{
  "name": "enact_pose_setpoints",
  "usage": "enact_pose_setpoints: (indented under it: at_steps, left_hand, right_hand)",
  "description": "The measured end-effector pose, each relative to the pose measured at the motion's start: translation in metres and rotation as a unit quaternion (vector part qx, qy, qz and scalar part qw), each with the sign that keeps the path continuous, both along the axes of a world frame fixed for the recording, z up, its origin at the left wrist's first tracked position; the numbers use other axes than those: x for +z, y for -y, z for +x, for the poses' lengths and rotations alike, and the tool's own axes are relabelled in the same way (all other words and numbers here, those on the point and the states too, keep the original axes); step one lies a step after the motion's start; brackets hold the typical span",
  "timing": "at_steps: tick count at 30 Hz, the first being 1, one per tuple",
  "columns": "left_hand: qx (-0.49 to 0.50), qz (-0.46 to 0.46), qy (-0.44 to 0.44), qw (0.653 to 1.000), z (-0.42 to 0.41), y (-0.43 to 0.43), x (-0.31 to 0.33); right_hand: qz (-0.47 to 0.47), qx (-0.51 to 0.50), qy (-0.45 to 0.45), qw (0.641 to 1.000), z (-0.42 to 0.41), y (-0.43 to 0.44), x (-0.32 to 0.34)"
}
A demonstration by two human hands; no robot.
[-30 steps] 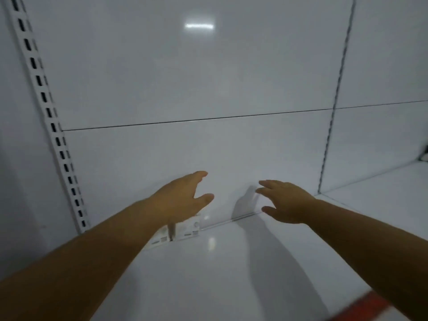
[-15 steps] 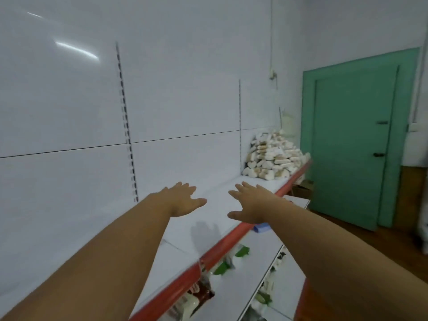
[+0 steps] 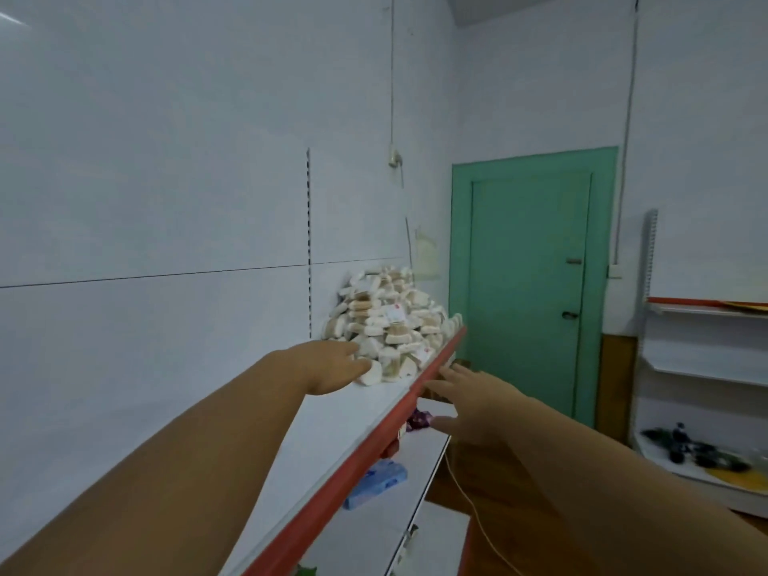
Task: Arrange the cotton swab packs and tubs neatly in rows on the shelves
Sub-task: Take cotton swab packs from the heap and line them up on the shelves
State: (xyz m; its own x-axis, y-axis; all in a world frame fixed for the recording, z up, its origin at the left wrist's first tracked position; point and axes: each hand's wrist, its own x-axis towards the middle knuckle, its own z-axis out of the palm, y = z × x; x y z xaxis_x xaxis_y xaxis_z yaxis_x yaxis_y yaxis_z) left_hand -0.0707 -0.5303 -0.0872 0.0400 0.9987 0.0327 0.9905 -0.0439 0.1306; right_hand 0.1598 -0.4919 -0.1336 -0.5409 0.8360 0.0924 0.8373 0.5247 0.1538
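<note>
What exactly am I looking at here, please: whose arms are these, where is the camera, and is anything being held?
The single picture comes from a camera worn on a person's head, looking forward and down, so the two bare arms are that person's own. The left hand reaches along a white shelf with a red edge, fingers straight, to a loose pile of cotton swab packs; I cannot tell whether it touches them. The right hand hovers open beside the shelf edge. Neither hand holds anything. A green door stands behind.
</note>
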Motion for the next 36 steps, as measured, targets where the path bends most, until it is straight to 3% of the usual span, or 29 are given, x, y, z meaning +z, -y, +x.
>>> enact_pose_setpoints:
  at_steps: [3,8,13,21,25,30,34,36]
  left_hand:
    - [-0.021,0.002,0.005,1.0,0.0,-0.082,0.0]
    - [-0.051,0.031,0.052,0.997,0.019,-0.204,-0.008]
    - [-0.064,0.076,0.027,0.995,0.046,-0.302,-0.022]
    - [0.023,0.162,0.006,0.986,0.073,-0.41,0.003]
    - [0.063,0.166,-0.016,0.984,0.061,-0.43,0.027]
    - [0.128,0.227,0.002,0.965,0.037,-0.464,0.054]
    - [0.122,0.207,-0.019,0.971,0.025,-0.501,0.072]
    - [0.126,0.197,-0.013,0.972,0.019,-0.525,0.08]
  right_hand:
    - [-0.005,-0.027,0.005,1.0,0.012,-0.058,0.013]
    - [-0.022,-0.046,-0.089,0.995,0.033,-0.151,0.034]
    - [-0.016,-0.014,-0.053,0.998,0.064,-0.249,0.01]
    - [0.0,0.06,-0.075,0.995,0.104,-0.446,0.006]
    - [-0.027,0.101,-0.217,0.971,0.066,-0.511,0.025]
    - [0.026,0.191,-0.21,0.958,0.007,-0.582,0.047]
    - [0.054,0.207,-0.262,0.941,-0.022,-0.634,0.073]
    - [0.064,0.226,-0.247,0.94,-0.035,-0.654,0.083]
